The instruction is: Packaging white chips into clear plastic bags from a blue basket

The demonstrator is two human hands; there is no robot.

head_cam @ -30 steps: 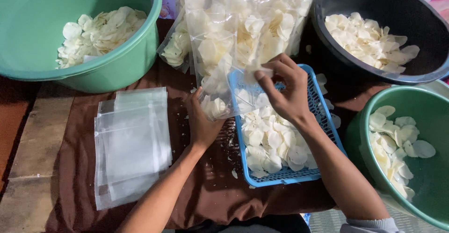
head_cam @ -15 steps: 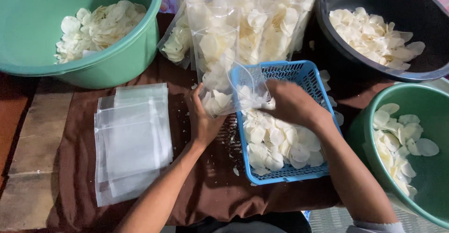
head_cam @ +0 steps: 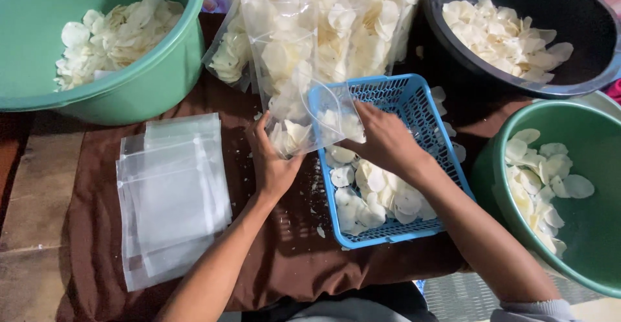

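Note:
My left hand [head_cam: 275,160] grips the lower end of a clear plastic bag [head_cam: 309,123] partly filled with pale round chips, held tilted over the edge of a blue mesh basket [head_cam: 414,96]. My right hand [head_cam: 387,142] is inside the basket at the bag's open mouth, fingers curled over a few chips [head_cam: 369,196]. More chips lie loose in the basket under and beside that hand.
A stack of flat empty clear bags [head_cam: 173,196] lies left on the brown cloth [head_cam: 284,264]. Filled chip bags [head_cam: 336,31] are piled behind. A green tub [head_cam: 129,96] sits back left, a black tub [head_cam: 569,83] back right, another green tub [head_cam: 491,173] at right.
My right hand came down from the far rim of the basket into the chips and up to the bag's mouth. The left hand kept hold of the bag, which now holds more chips.

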